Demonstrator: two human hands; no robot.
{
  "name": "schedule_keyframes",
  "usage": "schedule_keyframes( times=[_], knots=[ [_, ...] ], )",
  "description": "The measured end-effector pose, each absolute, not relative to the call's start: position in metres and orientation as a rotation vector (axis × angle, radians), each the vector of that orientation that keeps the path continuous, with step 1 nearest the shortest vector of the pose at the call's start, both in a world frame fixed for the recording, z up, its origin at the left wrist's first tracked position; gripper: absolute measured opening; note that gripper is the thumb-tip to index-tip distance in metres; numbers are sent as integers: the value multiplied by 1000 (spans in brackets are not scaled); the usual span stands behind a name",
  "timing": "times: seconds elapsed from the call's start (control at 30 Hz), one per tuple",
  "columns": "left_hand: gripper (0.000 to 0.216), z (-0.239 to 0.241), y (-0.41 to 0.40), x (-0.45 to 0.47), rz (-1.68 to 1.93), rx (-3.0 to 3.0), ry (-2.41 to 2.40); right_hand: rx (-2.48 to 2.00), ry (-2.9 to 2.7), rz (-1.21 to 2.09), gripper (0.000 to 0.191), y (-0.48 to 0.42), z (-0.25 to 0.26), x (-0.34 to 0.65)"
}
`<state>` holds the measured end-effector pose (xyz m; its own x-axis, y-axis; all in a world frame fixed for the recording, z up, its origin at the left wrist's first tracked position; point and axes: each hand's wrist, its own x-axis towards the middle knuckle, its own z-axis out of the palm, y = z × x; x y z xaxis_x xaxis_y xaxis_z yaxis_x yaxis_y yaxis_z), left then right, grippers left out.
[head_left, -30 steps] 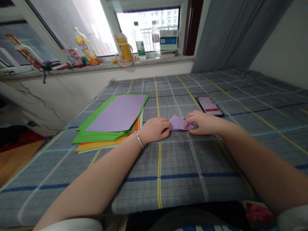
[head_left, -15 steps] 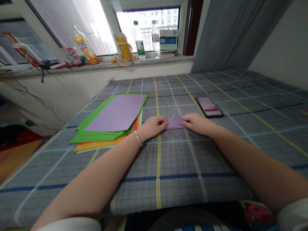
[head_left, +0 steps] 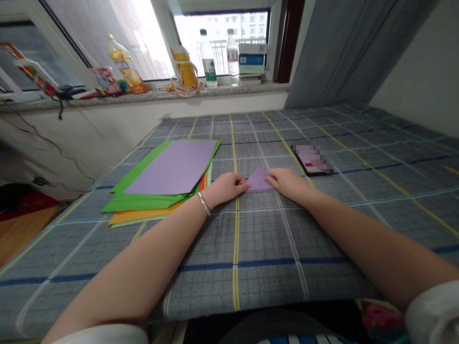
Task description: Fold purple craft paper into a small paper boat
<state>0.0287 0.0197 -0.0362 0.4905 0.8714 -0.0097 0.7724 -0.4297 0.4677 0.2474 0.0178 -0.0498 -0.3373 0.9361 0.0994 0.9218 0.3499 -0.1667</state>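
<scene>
A small piece of folded purple paper (head_left: 258, 180) lies between my hands on the checked cloth, its peak pointing away from me. My left hand (head_left: 230, 187), with a silver bangle at the wrist, pinches its left corner between thumb and fingers. On the right edge, my right hand (head_left: 287, 181) is closed, thumb and fingers gripping the paper. The folded layers under my fingers are hidden. To the left of my left hand lies a stack of coloured paper, with a purple sheet (head_left: 174, 167) on top of green sheets (head_left: 143, 204).
A phone (head_left: 312, 162) with a lit, partly blurred screen lies beyond my right hand. Checked cloth (head_left: 265, 282) covers the table, whose near edge is by my lap. Bottles (head_left: 208, 62), a yellow cup (head_left: 185, 71) and boxes (head_left: 251, 61) stand along the windowsill.
My right hand has shifted slightly left and away from me along the purple paper. The paper's peak now shows taller. My left hand keeps its pinch.
</scene>
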Motion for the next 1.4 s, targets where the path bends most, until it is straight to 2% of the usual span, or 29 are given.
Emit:
schedule_keyframes(
  times=[0.23,0.43,1.17,1.4],
  knots=[
    [26,-21,18,24,51,2235,1468,-1814,-2389,23,27,16,-53,243],
    [28,-20,16,27,-77,2335,1521,-1834,-2399,1,28,16,-52,241],
    [30,-23,3,29,-282,2644,1622,-1863,-2413,43,29,16,-49,239],
    [28,-20,10,25,-242,2655,1446,-1841,-2427,-2,29,17,-52,241]
  ],
)
